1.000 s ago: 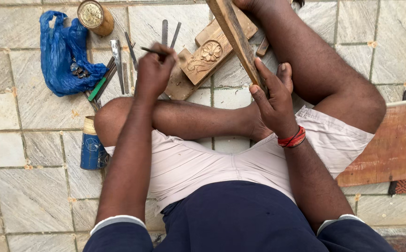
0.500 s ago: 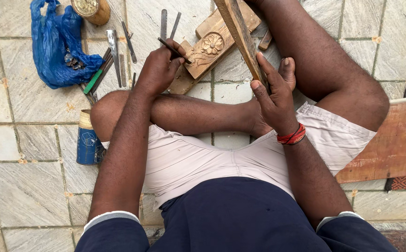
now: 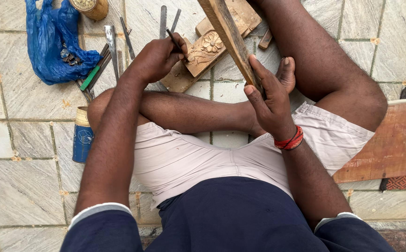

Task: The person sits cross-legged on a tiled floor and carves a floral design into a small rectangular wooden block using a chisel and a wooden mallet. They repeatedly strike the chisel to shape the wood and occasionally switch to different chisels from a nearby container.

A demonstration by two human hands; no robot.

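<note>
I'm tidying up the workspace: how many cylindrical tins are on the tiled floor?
2. A blue cylindrical tin stands by the person's left knee; a brass-coloured round tin sits at the top edge, beside the blue plastic bag. Legs may hide others.

Even, soft daylight — bright, no glare. Faint diffuse shadows under legs and arms. Focus sharp across floor tiles [image 3: 21,196]; slight wide-angle stretch at edges — no motion blur.

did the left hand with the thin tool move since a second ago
Yes. The left hand with the thin tool has moved right, toward the carved flower block.
</note>
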